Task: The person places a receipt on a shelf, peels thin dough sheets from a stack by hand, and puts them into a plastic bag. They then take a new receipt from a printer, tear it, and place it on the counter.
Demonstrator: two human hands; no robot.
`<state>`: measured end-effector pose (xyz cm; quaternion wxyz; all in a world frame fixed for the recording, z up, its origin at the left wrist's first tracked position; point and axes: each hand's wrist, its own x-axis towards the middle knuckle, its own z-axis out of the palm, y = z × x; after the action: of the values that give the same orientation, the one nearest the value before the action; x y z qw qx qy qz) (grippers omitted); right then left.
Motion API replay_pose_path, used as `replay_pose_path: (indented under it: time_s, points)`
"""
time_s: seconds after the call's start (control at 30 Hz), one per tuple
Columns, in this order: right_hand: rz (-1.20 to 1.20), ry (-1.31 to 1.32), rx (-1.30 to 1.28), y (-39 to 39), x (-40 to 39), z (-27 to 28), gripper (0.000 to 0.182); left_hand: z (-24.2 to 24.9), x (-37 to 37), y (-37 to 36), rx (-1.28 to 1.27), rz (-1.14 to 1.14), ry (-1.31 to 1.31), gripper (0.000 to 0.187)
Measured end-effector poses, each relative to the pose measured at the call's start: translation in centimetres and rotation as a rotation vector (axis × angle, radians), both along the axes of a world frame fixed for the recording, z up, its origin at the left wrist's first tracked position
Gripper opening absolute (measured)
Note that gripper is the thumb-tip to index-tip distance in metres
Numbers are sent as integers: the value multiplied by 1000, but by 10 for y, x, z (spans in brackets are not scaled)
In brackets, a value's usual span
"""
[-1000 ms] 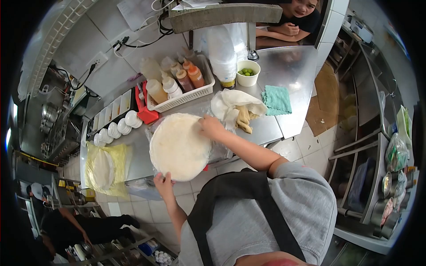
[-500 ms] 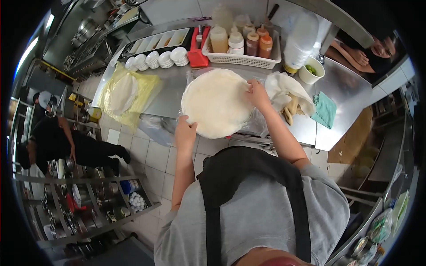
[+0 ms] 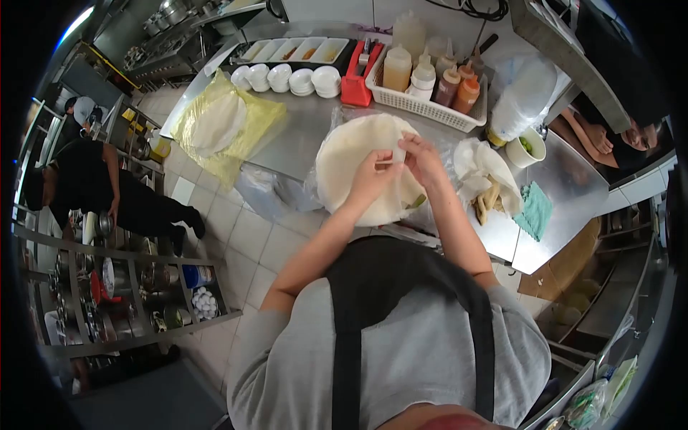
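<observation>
The left hand [image 3: 371, 178] and right hand [image 3: 424, 159] pinch a thin white sheet [image 3: 398, 153] above a round wrapper stack [image 3: 340, 163] on the steel counter [image 3: 285, 149]. Beyond, a white tub [image 3: 516, 155] holds green fruits [image 3: 527, 145], a basket [image 3: 423, 107] squeeze bottles [image 3: 423, 77], some white trays [image 3: 295, 46] brownish condiments [image 3: 289, 54].

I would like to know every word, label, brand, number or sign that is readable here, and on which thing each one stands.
No text can be read in this picture.
Round sheet: no lettering visible.
Bottles: no lettering can be made out.
Yellow bag: no lettering can be made out.
Blue container: any print is too small and blurred to read.
</observation>
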<state>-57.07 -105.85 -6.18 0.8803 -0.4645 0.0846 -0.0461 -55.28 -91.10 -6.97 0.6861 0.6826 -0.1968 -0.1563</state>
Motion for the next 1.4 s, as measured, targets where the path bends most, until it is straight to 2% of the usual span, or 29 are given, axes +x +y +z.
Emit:
replay_pose_path:
  time_s: [0.1, 0.17, 0.2, 0.27, 0.37, 0.4, 0.5, 0.57, 0.6, 0.7, 0.73, 0.77, 0.8, 0.83, 0.87, 0.9, 0.97, 1.1, 1.17, 1.2, 1.3, 1.37, 1.4]
  points:
    - [59, -2, 59, 1, 1, -5, 20, 11, -8, 0, 79, 89, -77, 37]
    - [62, -18, 69, -3, -5, -9, 19, 19, -6, 4, -13, 76, 116, 35]
    - [67, -8, -7, 1, -12, -1, 17, 17, -5, 4, -13, 61, 117, 35]
    - [85, -17, -167, 3, -21, 0, 18, 11, -6, 4, -192, -1, 275, 30]
    - [-9, -54, -279, 4, -23, -14, 22, 10, -10, 2, -198, 26, 345, 22]
    - [-69, -53, -286, 2, -27, -10, 22, 9, -10, -3, -193, -34, 344, 22]
    - [-17, -44, -383, 0, -38, 3, 28, 4, -2, -6, -289, -21, 456, 17]
    - [49, -83, -793, 5, -47, 13, 34, -1, 6, -3, -247, 140, 511, 17]
    - [43, -114, -991, 9, -56, 21, 33, 6, 7, -5, -248, 138, 509, 17]
    - [116, 9, -1115, 8, -61, 24, 32, 15, -1, -11, -337, 168, 446, 20]
    - [-7, -70, -1112, 5, -57, 16, 30, 14, -4, -13, -327, 107, 388, 20]
    - [-12, -65, -1113, 1, -54, 14, 30, 13, -7, -15, -316, 45, 329, 20]
    - [-38, 7, -813, -4, -50, 15, 30, 11, -15, -16, -317, 39, 329, 20]
    - [-62, 74, -509, -8, -47, 14, 30, 8, -27, -16, -150, 31, 62, 21]
    - [-124, 86, -410, -14, -40, 0, 25, 6, -35, -14, 19, 21, -208, 22]
    - [-130, 81, -408, -16, -40, 3, 25, 4, -35, -11, 20, 16, -214, 22]
    - [-137, 98, -40, -19, -44, 6, 23, 0, -35, -5, 134, -43, -138, 26]
    - [-31, 58, -12, -14, -51, 5, 22, 4, -32, -9, 127, -28, -114, 26]
    - [7, 9, -173, -8, -55, 5, 25, 2, -37, -12, 99, 50, -234, 27]
    - [19, 4, -175, -6, -55, 5, 25, 6, -38, -11, 98, 63, -237, 27]
    - [23, -29, -352, -4, -62, 3, 30, 17, -45, -11, 102, 11, -237, 32]
    - [-195, -37, -677, -3, -62, -9, 34, 24, -41, -10, 200, 264, -713, 38]
    - [-186, -48, -680, -7, -61, -19, 34, 49, -38, -8, 233, 406, -868, 37]
